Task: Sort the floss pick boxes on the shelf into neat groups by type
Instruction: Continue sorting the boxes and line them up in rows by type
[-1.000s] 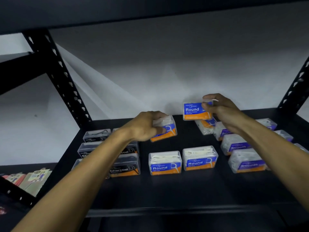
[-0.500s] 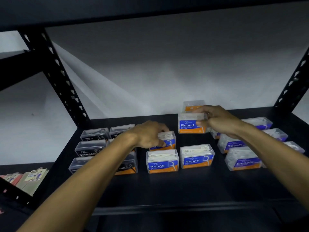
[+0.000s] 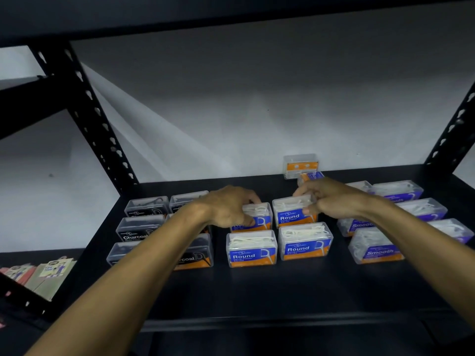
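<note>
On the black shelf point(image 3: 257, 286), black Charcoal boxes point(image 3: 138, 227) form the left group, blue Round boxes the middle, purple Smooth boxes point(image 3: 376, 249) the right. My left hand point(image 3: 231, 208) grips a Round box point(image 3: 257, 218) standing in the back row. My right hand point(image 3: 326, 196) holds the Round box point(image 3: 290, 213) beside it, fingers curled over its top and right side. Two more Round boxes point(image 3: 252, 249) point(image 3: 304, 242) stand in the front row. Behind my right hand, a tilted Round box point(image 3: 309, 176) and an upright clear box point(image 3: 300, 165) stay by the wall.
Black perforated uprights point(image 3: 87, 111) point(image 3: 455, 124) frame the shelf, with a dark shelf above point(image 3: 231, 14). A lower shelf at the left holds paper packets point(image 3: 43, 276). The shelf's front strip lies bare before the boxes.
Both hands came down and forward. Each Round box that was held in the air now stands on the shelf in the back row behind the front pair.
</note>
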### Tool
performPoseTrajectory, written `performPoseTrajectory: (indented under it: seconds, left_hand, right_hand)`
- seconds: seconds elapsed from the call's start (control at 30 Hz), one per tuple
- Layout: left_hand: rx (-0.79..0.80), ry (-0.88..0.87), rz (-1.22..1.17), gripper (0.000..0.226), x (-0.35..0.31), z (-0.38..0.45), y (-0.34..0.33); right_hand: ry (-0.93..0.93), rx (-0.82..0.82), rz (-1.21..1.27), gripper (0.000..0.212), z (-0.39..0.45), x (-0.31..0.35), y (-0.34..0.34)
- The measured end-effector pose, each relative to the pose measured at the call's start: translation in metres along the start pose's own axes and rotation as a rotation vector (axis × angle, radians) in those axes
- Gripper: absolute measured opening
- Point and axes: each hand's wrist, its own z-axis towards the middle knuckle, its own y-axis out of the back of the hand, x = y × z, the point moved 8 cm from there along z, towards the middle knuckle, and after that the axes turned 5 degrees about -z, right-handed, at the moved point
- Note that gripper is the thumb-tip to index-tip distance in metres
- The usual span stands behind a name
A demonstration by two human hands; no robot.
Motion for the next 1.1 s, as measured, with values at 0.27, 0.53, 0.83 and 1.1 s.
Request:
performPoseTrajectory:
  seconds: [0.27,0.53,0.83,1.1]
  left_hand:
    - [0.018,-0.019,-0.027,0.043,0.001,0.002,0.0]
    - [0.037,-0.013,-0.043,0.047,0.004,0.007,-0.001]
    - [0.036,-0.023,0.003,0.056,-0.008,0.009,0.017]
    - [-0.291,-0.189,0.22,0.046,-0.053,0.066,0.041]
  right_hand:
    - [-0.018,0.03,0.057,0.035,0.0,-0.004,-0.005]
    - [-0.009,0.061,0.092,0.046,0.0,-0.005,-0.005]
    - [0.022,0.095,0.12,0.059,-0.002,-0.005,0.004]
    - [0.055,-0.357,0.305,0.034,-0.016,-0.027,0.081]
